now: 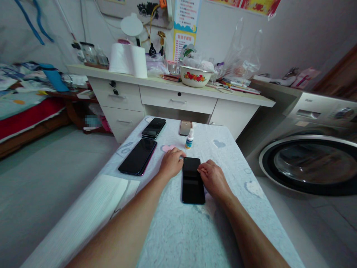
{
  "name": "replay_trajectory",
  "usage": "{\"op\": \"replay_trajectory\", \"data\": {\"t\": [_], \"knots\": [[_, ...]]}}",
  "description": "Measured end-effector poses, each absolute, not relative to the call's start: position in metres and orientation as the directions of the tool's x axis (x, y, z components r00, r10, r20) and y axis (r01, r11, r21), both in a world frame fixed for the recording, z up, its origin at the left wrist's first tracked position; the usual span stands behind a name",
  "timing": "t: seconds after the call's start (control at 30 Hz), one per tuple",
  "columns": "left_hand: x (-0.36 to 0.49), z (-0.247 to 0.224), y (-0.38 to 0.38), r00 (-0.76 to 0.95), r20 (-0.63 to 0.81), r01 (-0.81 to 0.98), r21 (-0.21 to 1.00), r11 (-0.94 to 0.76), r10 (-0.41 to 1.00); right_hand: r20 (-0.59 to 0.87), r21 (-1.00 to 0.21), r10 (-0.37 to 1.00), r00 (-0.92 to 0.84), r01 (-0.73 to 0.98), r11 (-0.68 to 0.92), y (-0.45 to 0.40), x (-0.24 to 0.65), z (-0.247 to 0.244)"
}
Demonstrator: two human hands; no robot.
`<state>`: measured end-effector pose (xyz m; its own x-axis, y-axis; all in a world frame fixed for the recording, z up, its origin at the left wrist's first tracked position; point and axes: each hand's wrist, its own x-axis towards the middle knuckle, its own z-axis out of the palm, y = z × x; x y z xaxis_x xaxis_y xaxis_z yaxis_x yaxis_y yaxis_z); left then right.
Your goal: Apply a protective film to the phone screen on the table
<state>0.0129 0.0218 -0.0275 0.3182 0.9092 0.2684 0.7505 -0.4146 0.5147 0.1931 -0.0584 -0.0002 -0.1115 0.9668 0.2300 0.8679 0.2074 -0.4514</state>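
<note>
A black-screened smartphone [193, 186] lies flat, face up, on the cloth-covered table. My left hand [172, 162] is at its upper left corner, fingers bent and tips against the edge. Over the right edge of the screen, my right hand [214, 176] has its fingers curled and pressed together in a pinch; whatever is between them, if anything, is too small to make out. Just beyond the phone stands a small white spray bottle [189, 139] with a blue and yellow label. Behind it lies another phone [185, 127] with a brownish surface.
Left of my hands lie large dark phones [138, 156], with a stack of phones [154, 127] behind. White paper-like sheets [103, 193] rest along the table's left side. A white desk [178, 100] with a flowered bowl [195, 76] stands ahead; a washing machine [312, 126] is at right.
</note>
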Motion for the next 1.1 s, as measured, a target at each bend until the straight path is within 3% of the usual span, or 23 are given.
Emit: {"op": "replay_trajectory", "data": {"t": [0.37, 1.1], "knots": [[0.0131, -0.0283, 0.0224, 0.305, 0.264, 0.747, 0.529, -0.402, 0.915, 0.2, -0.45, 0.969, -0.142, 0.865, 0.22, -0.0609, 0.1907, 0.0054], [0.0129, -0.0273, 0.0216, 0.323, 0.276, 0.752, 0.505, -0.423, 0.905, 0.216, -0.449, 0.976, -0.044, 0.883, 0.139, -0.0597, 0.1931, 0.0025]]}}
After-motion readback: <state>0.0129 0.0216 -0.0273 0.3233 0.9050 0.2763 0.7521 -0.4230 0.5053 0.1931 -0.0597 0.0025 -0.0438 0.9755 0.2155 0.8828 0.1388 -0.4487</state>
